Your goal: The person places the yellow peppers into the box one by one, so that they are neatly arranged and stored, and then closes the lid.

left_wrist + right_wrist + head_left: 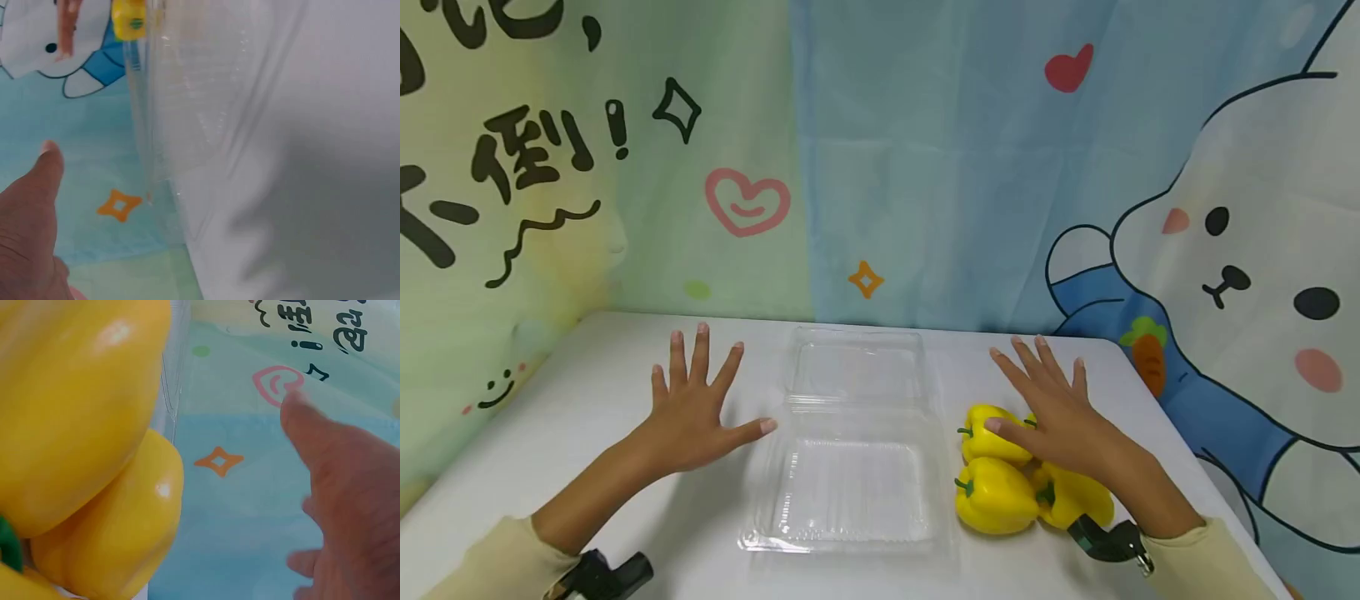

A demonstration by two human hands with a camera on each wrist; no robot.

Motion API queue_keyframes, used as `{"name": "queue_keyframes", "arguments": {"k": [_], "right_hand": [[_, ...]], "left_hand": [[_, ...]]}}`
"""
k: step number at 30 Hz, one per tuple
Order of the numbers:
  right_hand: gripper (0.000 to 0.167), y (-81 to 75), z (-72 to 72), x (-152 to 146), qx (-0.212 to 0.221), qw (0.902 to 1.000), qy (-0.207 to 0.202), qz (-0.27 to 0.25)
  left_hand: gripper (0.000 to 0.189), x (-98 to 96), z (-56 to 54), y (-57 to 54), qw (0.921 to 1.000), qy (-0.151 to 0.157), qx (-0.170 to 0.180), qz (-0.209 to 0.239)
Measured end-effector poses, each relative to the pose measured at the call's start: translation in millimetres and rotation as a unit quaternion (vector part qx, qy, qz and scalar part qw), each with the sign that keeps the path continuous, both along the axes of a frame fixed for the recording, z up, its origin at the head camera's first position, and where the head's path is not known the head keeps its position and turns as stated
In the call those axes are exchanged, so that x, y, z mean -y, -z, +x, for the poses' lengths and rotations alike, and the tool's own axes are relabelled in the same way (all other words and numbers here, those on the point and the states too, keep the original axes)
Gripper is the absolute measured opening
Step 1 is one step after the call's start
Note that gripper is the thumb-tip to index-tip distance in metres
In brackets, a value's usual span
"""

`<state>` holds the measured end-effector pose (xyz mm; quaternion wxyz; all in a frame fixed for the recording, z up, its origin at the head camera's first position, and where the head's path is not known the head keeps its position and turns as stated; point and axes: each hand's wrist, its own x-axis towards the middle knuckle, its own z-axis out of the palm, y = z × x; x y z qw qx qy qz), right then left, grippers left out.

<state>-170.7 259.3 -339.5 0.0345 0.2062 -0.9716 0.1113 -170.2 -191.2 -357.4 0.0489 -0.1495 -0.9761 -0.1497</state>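
My left hand (688, 421) is held over the table left of a clear plastic clamshell box (850, 492), its fingers spread and straight, holding nothing. The box lies with its lid (857, 367) folded back toward the wall. To its right several yellow bell peppers (996, 497) with green stems sit in a cluster. Spread above them, my right hand (1067, 429) hides part of the far peppers and holds nothing. Up close in the right wrist view, the yellow peppers (75, 406) fill the left side, with the right thumb (306, 425) pointing away from them.
The white table (692, 533) reaches back to a printed curtain (925, 167) with a cartoon rabbit, hearts and lettering. Both wrists wear dark camera mounts, the left one (606, 575) low in the head view.
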Motion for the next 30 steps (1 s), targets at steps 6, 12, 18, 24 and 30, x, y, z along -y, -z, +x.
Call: {"name": "queue_keyframes", "arguments": {"k": [6,12,18,24,30], "right_hand": [[0.053,2.7,10.7,-10,-0.015,0.9993,-0.003,-0.033],[0.043,10.4,19.9,-15,-0.069,0.9954,-0.010,-0.065],[0.033,21.0,26.3,-19,-0.095,0.9890,-0.023,-0.111],[0.028,27.3,34.5,-19,-0.101,0.9822,-0.042,-0.152],[0.029,31.6,46.1,-17,-0.075,0.9774,-0.049,-0.191]], "left_hand": [[0.105,-1.0,15.6,3.2,0.9970,0.051,-0.013,0.056],[0.097,-1.7,31.9,6.2,0.9911,0.075,0.009,0.110],[0.092,-4.9,46.9,12.6,0.9831,0.081,0.044,0.158],[0.096,-11.0,61.7,20.8,0.9746,0.083,0.062,0.199],[0.101,-16.1,75.7,31.0,0.9631,0.097,0.066,0.242]]}}
